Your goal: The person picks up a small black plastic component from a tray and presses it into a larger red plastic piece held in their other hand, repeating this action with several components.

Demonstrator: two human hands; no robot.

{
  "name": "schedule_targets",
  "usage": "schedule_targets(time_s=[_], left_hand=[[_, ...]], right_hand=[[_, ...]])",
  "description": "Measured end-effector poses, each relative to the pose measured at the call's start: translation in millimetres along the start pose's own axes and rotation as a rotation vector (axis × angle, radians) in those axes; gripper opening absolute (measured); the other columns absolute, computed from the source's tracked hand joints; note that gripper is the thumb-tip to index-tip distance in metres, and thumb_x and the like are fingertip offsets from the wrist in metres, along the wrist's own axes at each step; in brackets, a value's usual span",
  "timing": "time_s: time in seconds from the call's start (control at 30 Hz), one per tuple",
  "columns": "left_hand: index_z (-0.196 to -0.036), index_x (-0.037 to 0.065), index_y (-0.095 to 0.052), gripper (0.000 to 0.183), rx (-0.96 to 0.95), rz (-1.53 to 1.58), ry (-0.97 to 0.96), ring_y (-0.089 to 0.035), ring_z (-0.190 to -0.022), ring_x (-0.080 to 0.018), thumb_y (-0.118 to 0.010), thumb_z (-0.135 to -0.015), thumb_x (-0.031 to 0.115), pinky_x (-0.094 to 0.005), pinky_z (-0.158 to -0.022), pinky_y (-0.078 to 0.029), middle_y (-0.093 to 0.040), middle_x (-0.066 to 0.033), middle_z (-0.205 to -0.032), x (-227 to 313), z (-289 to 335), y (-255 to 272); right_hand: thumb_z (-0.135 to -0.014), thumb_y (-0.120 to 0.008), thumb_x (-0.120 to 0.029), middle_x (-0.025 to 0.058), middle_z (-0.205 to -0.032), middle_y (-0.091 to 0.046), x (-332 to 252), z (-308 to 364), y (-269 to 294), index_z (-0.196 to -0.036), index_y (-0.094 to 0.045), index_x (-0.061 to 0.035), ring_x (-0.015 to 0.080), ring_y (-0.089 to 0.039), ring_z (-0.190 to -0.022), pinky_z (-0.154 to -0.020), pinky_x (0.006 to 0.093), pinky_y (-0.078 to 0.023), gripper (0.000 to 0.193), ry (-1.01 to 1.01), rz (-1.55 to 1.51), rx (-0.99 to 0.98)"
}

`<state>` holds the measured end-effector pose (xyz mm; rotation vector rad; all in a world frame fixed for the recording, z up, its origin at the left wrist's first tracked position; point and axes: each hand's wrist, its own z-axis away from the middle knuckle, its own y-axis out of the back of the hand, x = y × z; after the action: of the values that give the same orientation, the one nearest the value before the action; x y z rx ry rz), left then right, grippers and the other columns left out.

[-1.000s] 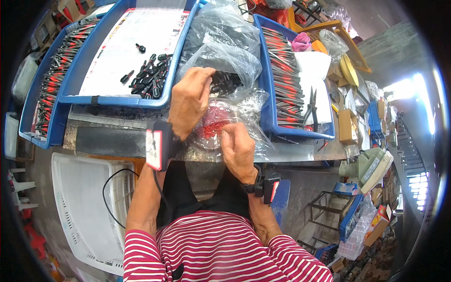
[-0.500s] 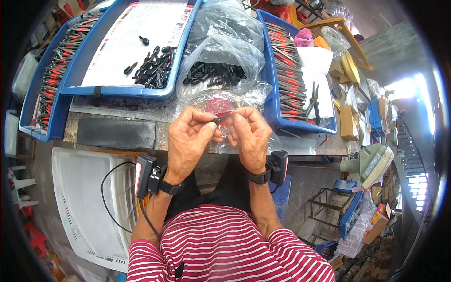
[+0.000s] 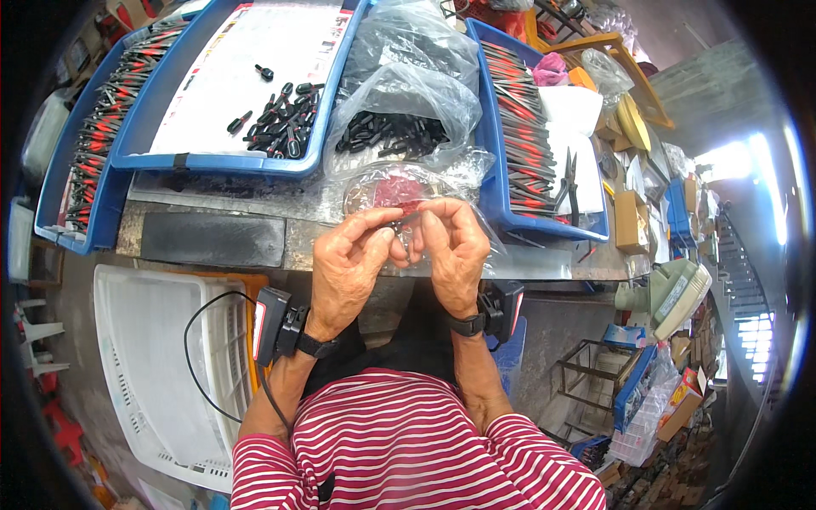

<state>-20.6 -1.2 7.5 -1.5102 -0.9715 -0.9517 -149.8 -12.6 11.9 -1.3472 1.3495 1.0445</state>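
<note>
Dark piece (image 3: 410,214) between both grips (image 3: 348,262) (image 3: 457,255)

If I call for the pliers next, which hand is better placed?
Right, I'd judge: the right hand is nearer the pliers, in the blue tray on its side; the left hand would have to cross past it.

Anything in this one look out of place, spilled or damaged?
No spill or damage stands out. One mild oddity: a single black piece lies apart from the black pile, farther back on the white sheet, though inside the same blue tray.
</note>
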Motion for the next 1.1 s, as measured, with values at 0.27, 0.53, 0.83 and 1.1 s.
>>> schedule_targets(time_s=[0.27, 0.53, 0.83, 1.1], left_hand=[[-0.104, -0.005, -0.057, 0.021, 0.012, 0.014, 0.002, -0.056, -0.064, -0.0104, -0.047, -0.087, -0.001, -0.0215, -0.059, -0.048, -0.058, -0.0067, -0.075, -0.8, 3.0, -0.2], [-0.106, -0.006, -0.056, 0.022, 0.046, 0.043, 0.001, -0.059, -0.065, -0.0127, -0.047, -0.089, 0.004, -0.0249, -0.059, -0.053, -0.059, -0.0094, -0.077, -2.8, 6.0, 2.8], [-0.105, -0.006, -0.055, 0.023, 0.075, 0.113, 0.107, -0.059, -0.06, -0.0127, -0.046, -0.09, 0.009, -0.0256, -0.058, -0.053, -0.059, -0.0086, -0.071, -1.9, 7.7, 4.0], [-0.104, -0.006, -0.057, 0.021, 0.094, 0.115, 0.069, -0.058, -0.06, -0.0116, -0.049, -0.088, 0.005, -0.0226, -0.054, -0.05, -0.059, -0.0078, -0.07, -3.2, 9.8, 1.8]], right_hand=[[-0.088, -0.049, -0.003, 0.0007, -0.067, -0.051, 4.2, 0.9, 0.2, -0.095, -0.049, 0.0011, 0.0046, -0.048, -0.055, -0.048, 0.0173, -0.04, 0.008, 0.006, -0.01, -0.014], [-0.088, -0.049, -0.004, 0.0003, -0.068, -0.051, 4.9, 2.2, -1.3, -0.097, -0.049, 0.001, 0.0045, -0.049, -0.057, -0.05, 0.017, -0.04, 0.01, 0.057, 0.031, -0.064], [-0.085, -0.05, 0.001, 0.0049, -0.084, -0.051, 7.1, 3.5, -1.0, -0.095, -0.049, 0.0028, 0.006, -0.051, -0.061, -0.053, 0.0181, -0.043, 0.01, 0.227, 0.2, -0.078], [-0.082, -0.052, 0.006, 0.0081, -0.091, -0.052, 2.0, 7.8, -5.6, -0.093, -0.05, 0.0035, 0.01, -0.056, -0.072, -0.06, 0.0196, -0.046, 0.011, 0.24, 0.129, -0.089]])
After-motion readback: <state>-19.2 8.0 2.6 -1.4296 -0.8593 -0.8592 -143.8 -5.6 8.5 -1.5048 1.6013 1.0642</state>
